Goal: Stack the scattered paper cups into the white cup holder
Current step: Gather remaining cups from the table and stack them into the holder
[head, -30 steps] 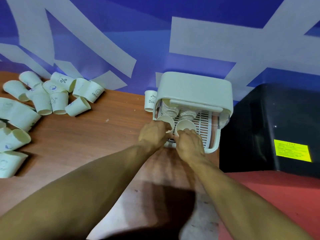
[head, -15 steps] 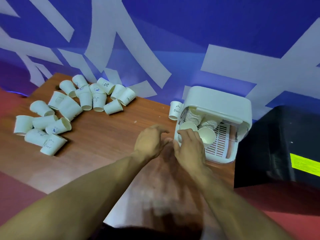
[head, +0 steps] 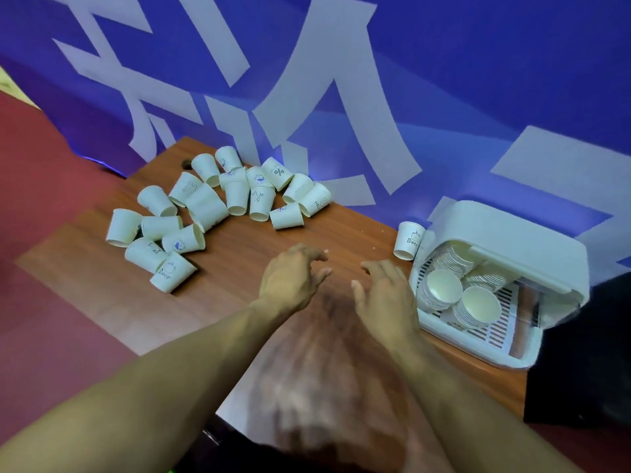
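The white cup holder (head: 512, 233) lies at the table's right end, with two stacks of paper cups (head: 444, 290) on its slatted tray, mouths facing me. Several scattered paper cups (head: 211, 206) lie on their sides at the far left of the wooden table (head: 341, 227). One cup (head: 409, 240) stands upside down just left of the holder. My left hand (head: 290, 279) and my right hand (head: 386, 295) hover over the table's middle, both empty with fingers spread, the right a little left of the holder.
A blue wall with large white shapes rises right behind the table. A black box (head: 580, 353) stands to the right of the holder. Red floor lies left of the table's edge.
Both hands have left the stacked cups in the holder and drawn back to the left over the table. The view has swung left, bringing the scattered cups into fuller sight.
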A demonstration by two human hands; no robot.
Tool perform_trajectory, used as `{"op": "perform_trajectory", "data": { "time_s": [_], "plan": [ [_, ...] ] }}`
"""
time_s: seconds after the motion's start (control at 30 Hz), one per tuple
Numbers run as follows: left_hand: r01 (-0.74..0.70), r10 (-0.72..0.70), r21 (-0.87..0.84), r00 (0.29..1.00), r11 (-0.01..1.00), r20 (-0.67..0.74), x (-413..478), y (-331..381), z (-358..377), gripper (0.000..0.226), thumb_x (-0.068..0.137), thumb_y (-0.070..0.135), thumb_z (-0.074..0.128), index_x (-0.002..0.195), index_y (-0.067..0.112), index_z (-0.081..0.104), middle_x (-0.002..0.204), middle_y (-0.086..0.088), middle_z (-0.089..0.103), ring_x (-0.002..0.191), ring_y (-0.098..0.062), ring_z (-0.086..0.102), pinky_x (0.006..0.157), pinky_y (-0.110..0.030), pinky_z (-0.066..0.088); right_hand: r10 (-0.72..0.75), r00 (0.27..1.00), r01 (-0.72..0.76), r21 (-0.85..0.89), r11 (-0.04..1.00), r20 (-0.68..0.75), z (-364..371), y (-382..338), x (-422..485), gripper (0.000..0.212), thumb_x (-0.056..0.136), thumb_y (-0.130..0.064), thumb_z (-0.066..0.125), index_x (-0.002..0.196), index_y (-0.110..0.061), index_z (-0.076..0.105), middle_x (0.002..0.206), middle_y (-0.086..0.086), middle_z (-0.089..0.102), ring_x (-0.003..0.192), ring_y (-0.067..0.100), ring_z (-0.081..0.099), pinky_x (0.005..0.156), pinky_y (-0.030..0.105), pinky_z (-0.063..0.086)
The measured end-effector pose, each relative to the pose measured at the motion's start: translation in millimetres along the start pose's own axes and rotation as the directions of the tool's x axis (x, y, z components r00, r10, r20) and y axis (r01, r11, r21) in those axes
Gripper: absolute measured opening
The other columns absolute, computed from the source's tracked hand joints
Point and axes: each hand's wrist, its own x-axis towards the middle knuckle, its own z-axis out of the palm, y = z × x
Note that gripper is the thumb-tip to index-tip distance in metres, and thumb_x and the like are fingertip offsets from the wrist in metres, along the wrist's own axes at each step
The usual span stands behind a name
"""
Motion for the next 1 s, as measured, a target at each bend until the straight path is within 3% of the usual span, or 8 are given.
{"op": "perform_trajectory", "data": {
  "time_s": [0.13,0.3,0.47,0.6,0.73,0.83,1.0],
  "plan": [
    [0.061,-0.064,-0.045,0.996,0.997,-0.066,2.5,-50.4,-17.5,0.026,0.091,0.047,0.060,0.113,0.034,0.065,0.114,0.012,0.063,0.089,-0.007,0.062,0.073,-0.029,0.049,-0.087,0.991,0.087,0.006,0.996,0.100,25.9,-43.2,19.9,0.033,0.089,-0.029,0.061,0.120,-0.016,0.063,0.115,-0.001,0.060,0.106,0.021,0.053,0.090,0.034,0.044],
    [0.178,-0.200,-0.164,0.972,0.970,-0.126,3.0,-146.5,-37.0,0.021,0.088,0.044,0.065,0.106,0.033,0.069,0.103,0.012,0.064,0.074,-0.001,0.057,0.064,-0.024,0.040,-0.101,0.985,0.094,0.053,0.994,0.140,80.8,-117.7,61.9,0.030,0.090,-0.030,0.060,0.118,-0.019,0.062,0.109,-0.002,0.059,0.104,0.020,0.054,0.093,0.038,0.044],
    [0.369,-0.418,-0.262,0.893,0.892,-0.166,-2.4,-259.5,-61.3,0.015,0.087,0.039,0.066,0.101,0.033,0.069,0.098,0.014,0.064,0.075,-0.003,0.056,0.072,-0.030,0.050,-0.076,0.959,0.040,0.136,0.990,0.272,153.3,-199.9,97.9,0.032,0.089,-0.033,0.061,0.119,-0.021,0.061,0.108,-0.003,0.060,0.103,0.017,0.057,0.090,0.038,0.049],
    [0.464,-0.517,-0.265,0.834,0.845,-0.189,-0.1,-329.4,-84.4,0.016,0.088,0.039,0.064,0.102,0.032,0.069,0.104,0.013,0.066,0.076,-0.008,0.060,0.068,-0.029,0.045,-0.102,0.909,0.039,0.161,0.986,0.404,203.6,-256.3,106.8,0.030,0.091,-0.035,0.061,0.118,-0.024,0.060,0.106,-0.008,0.058,0.098,0.012,0.057,0.085,0.037,0.052],
    [0.564,-0.625,-0.302,0.763,0.769,-0.168,6.8,-369.8,-95.7,0.022,0.089,0.036,0.064,0.110,0.029,0.067,0.119,0.006,0.061,0.094,-0.019,0.061,0.075,-0.028,0.039,-0.097,0.869,0.024,0.155,0.988,0.486,242.3,-288.3,108.9,0.030,0.087,-0.034,0.065,0.113,-0.019,0.063,0.104,-0.004,0.061,0.094,0.013,0.060,0.082,0.037,0.053],
    [0.585,-0.658,-0.345,0.738,0.734,-0.148,9.5,-384.3,-95.3,0.027,0.090,0.035,0.064,0.116,0.029,0.064,0.122,0.007,0.056,0.101,-0.017,0.060,0.077,-0.027,0.038,-0.047,0.850,-0.018,0.118,0.993,0.525,259.1,-298.2,111.5,0.033,0.085,-0.033,0.067,0.114,-0.017,0.062,0.105,-0.001,0.061,0.097,0.015,0.060,0.084,0.037,0.052],
    [0.641,-0.727,-0.444,0.686,0.626,-0.034,6.0,-394.2,-81.4,0.025,0.089,0.034,0.063,0.113,0.027,0.062,0.101,0.001,0.067,0.095,-0.025,0.061,0.082,-0.037,0.049,-0.006,0.858,-0.031,0.065,0.997,0.514,273.0,-300.1,107.5,0.037,0.083,-0.027,0.071,0.114,-0.011,0.062,0.104,0.005,0.062,0.097,0.020,0.060,0.082,0.039,0.052]
  ]
}}
